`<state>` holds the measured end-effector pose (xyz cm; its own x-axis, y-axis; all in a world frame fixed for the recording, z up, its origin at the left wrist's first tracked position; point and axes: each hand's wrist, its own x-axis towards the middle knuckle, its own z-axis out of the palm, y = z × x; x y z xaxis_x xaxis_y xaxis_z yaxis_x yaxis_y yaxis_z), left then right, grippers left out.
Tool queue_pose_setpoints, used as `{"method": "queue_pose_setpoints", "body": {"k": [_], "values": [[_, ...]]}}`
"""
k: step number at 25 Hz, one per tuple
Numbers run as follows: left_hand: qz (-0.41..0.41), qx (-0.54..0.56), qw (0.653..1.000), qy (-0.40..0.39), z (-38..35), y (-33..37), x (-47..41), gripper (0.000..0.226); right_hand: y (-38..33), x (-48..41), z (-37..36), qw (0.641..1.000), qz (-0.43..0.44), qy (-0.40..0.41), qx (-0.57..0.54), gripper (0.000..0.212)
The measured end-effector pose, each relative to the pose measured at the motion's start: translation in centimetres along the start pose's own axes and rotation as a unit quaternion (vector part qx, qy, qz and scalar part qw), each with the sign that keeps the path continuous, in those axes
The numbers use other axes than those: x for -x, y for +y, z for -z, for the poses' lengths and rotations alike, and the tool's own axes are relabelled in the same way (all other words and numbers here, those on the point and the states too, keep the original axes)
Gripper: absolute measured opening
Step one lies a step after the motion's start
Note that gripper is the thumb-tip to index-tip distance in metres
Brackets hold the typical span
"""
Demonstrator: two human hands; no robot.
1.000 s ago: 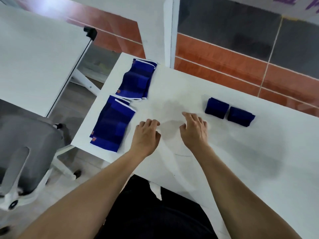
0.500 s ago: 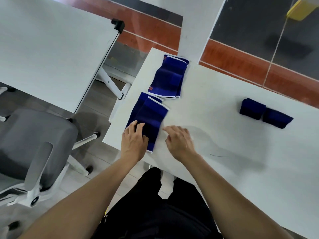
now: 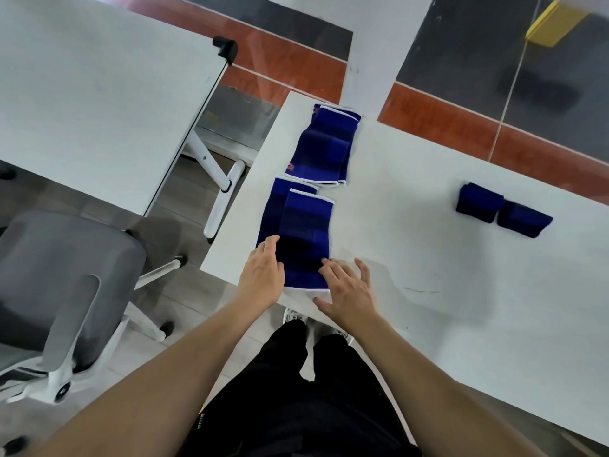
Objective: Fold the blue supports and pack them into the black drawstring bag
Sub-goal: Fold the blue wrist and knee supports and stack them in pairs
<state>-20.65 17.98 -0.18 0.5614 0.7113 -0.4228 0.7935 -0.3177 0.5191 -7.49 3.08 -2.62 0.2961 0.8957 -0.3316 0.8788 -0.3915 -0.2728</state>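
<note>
Black trousers [image 3: 296, 407], pale sneakers [image 3: 292, 316]

Bare table [image 3: 428, 324] lies open between the flat supports [image 3: 303, 225] and the two folded supports [image 3: 479, 202]

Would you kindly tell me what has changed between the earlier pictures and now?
Both hands moved left from the middle of the table to the near supports. The left hand now rests on their left edge and the right hand touches their right near corner; neither plainly grips yet. The far supports and the two folded supports lie as before.
</note>
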Motion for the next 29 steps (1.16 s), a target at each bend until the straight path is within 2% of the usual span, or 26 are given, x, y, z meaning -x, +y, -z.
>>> {"method": "queue_pose_setpoints", "body": {"k": [4,8,12,18,22,24,26,29], "values": [[0.015,0.004,1.000,-0.003,-0.6,-0.1,0.4,0.054,1.6,1.8,-0.6,0.995,-0.089,0.043,0.021,0.065],[0.012,-0.055,0.998,-0.007,-1.5,0.0,0.3,0.048,4.6,4.4,-1.1,0.978,-0.181,0.095,0.033,0.065],[0.013,-0.116,0.993,-0.010,-2.6,1.1,0.5,0.048,8.0,5.9,-0.8,0.968,-0.232,0.087,0.037,0.062],[-0.031,-0.183,0.982,-0.037,-4.6,3.7,2.3,0.046,11.1,6.4,-0.1,0.962,-0.260,0.085,0.001,0.060],[-0.041,-0.174,0.983,-0.048,-5.5,5.2,2.5,0.047,11.0,6.2,0.2,0.967,-0.208,0.147,-0.007,0.061],[-0.073,-0.192,0.976,-0.075,-5.7,5.9,2.5,0.052,10.5,6.2,-0.2,0.976,-0.181,0.118,-0.018,0.064],[-0.092,-0.209,0.969,-0.094,-5.7,6.5,2.5,0.054,10.0,5.8,-0.5,0.973,-0.204,0.105,-0.025,0.063],[-0.077,-0.218,0.968,-0.099,-5.9,6.9,2.3,0.052,9.3,4.7,-0.8,0.961,-0.241,0.130,0.023,0.043]]}}
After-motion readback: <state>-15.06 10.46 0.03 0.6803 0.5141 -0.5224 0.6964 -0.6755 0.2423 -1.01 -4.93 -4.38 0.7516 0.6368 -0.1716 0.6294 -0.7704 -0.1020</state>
